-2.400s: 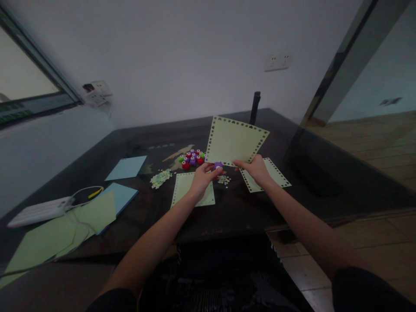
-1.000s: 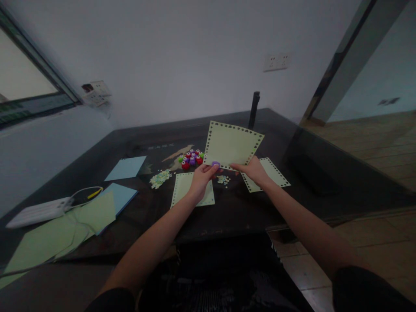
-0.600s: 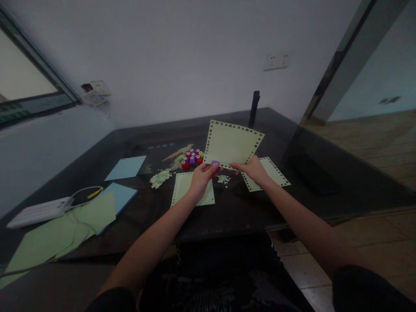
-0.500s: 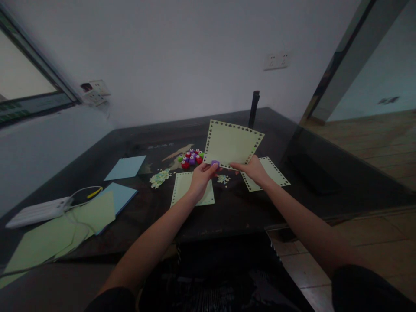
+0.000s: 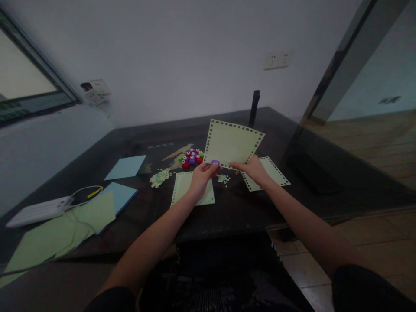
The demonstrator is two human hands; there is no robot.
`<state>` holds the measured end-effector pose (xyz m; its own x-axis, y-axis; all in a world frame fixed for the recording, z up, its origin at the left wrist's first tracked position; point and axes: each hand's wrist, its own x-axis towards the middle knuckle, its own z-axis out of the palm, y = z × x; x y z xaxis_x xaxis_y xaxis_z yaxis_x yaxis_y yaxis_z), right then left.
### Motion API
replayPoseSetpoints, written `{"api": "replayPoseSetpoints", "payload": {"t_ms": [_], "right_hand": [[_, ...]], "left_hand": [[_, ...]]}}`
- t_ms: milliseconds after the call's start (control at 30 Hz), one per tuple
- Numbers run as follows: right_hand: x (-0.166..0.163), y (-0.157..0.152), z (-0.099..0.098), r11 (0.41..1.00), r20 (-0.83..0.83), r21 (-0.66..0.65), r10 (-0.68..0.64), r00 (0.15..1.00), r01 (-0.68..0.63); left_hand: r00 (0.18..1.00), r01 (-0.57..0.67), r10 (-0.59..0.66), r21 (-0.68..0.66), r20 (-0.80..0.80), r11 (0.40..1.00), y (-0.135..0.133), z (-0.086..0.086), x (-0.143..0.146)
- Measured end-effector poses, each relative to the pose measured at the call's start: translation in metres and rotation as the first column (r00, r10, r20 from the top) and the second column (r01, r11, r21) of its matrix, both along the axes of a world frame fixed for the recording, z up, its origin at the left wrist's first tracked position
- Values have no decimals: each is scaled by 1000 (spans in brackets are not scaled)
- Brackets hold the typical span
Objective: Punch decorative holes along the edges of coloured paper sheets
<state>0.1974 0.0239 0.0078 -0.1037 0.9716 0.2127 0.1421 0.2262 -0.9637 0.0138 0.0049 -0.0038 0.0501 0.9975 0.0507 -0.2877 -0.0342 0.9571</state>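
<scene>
A pale green sheet of paper (image 5: 232, 143), with small shapes punched along its edges, is held up above the table. At its lower left edge my left hand (image 5: 202, 177) is closed around a small purple craft punch (image 5: 215, 163), thumb on top. My right hand (image 5: 253, 170) pinches the sheet's lower right edge between thumb and fingers. Below, a small pile of paper cutouts (image 5: 222, 178) lies on the table. A second bordered sheet (image 5: 183, 184) is partly under my left forearm, and a third (image 5: 274, 175) lies beside my right hand.
Several red, purple and green punches (image 5: 191, 158) cluster behind the left hand. A larger heap of cutouts (image 5: 160, 177) lies left of them. Blue paper (image 5: 126, 167), green sheets (image 5: 52, 236) and a white power strip (image 5: 39, 211) with cables are at left. A black upright post (image 5: 254, 108) stands behind.
</scene>
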Motion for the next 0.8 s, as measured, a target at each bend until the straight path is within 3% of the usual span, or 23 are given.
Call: {"api": "replayPoseSetpoints", "payload": {"t_ms": [467, 800], "right_hand": [[0, -2, 4, 1000, 45, 17, 1, 999, -2], [-1, -2, 2, 999, -12, 10, 34, 999, -33]], "left_hand": [[1000, 7, -7, 8, 2, 1000, 0, 0, -1], [1000, -26, 27, 29, -12, 999, 1, -2, -1]]}}
